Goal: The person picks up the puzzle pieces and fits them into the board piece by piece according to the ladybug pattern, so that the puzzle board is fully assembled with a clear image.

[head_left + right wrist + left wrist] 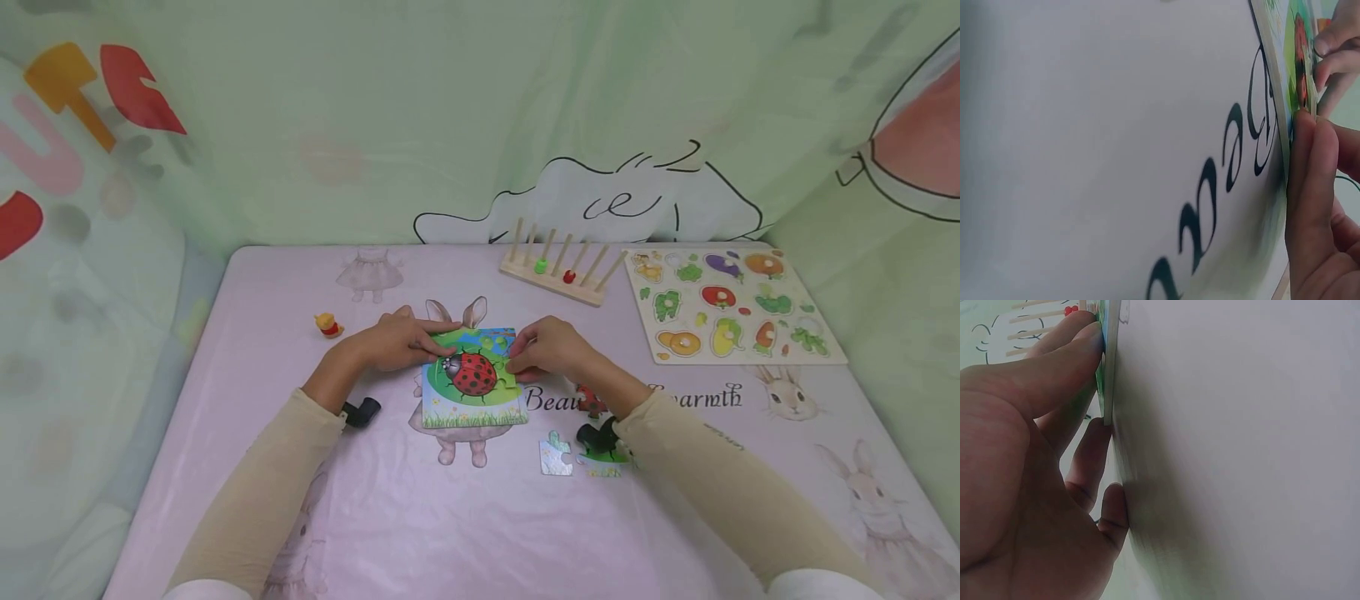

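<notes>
A ladybug jigsaw puzzle lies in its thin board near the table's middle. My left hand rests at its upper left, fingers extended over the picture. In the left wrist view, the thumb and fingertips of this left hand touch the puzzle by its edge. At the puzzle's right side my right hand pinches a green puzzle piece, its thumb partly hidden. Seen from the right wrist, the fingers of that hand are close against the puzzle surface. Loose pieces lie to the right, including a pale one.
A red spotted piece and a green piece lie partly under the right wrist and its black camera. Farther back stand a wooden peg rack and a vegetable board. A small bear figure is at left.
</notes>
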`<control>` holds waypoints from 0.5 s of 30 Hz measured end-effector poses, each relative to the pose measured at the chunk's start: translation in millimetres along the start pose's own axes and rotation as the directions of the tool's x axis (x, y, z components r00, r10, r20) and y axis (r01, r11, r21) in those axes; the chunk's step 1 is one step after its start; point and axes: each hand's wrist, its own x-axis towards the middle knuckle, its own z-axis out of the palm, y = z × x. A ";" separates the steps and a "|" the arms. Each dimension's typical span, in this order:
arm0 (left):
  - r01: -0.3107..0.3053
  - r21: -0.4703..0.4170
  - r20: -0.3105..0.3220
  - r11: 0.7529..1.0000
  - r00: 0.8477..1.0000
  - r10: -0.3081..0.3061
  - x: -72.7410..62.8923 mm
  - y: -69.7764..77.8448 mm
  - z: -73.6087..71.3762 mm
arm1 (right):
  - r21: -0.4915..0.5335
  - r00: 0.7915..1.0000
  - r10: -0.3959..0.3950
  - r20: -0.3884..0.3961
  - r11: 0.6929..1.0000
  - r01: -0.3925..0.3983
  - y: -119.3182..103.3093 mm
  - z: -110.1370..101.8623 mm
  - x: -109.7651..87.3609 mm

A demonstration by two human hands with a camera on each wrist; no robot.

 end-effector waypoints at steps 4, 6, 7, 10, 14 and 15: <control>-0.006 0.004 -0.001 1.000 1.000 0.006 -0.2 0.3 -0.2 | -0.035 1.000 0.000 -0.013 0.999 0.000 -3.5 0.0 -1.3; -0.003 0.000 0.000 1.000 1.000 0.003 -0.1 0.2 0.1 | -0.068 1.000 -0.004 -0.020 0.998 0.002 -4.5 -0.7 -1.7; -0.001 -0.003 0.000 1.000 1.000 0.001 0.0 0.0 0.3 | -0.089 1.000 -0.008 -0.024 0.996 0.006 -4.8 -1.2 -1.8; 0.006 -0.005 0.004 1.000 1.000 -0.006 0.5 -0.7 0.8 | -0.140 0.999 -0.023 -0.034 0.990 0.018 -5.0 -2.1 -2.2; 0.011 0.001 0.007 1.000 1.000 -0.011 0.9 -1.2 0.7 | -0.174 0.998 -0.042 -0.035 0.984 0.036 -3.7 -3.0 -1.8; 0.012 0.002 0.008 1.000 1.000 -0.012 1.0 -1.3 0.7 | -0.178 0.998 -0.046 -0.033 0.983 0.040 -3.3 -3.1 -1.5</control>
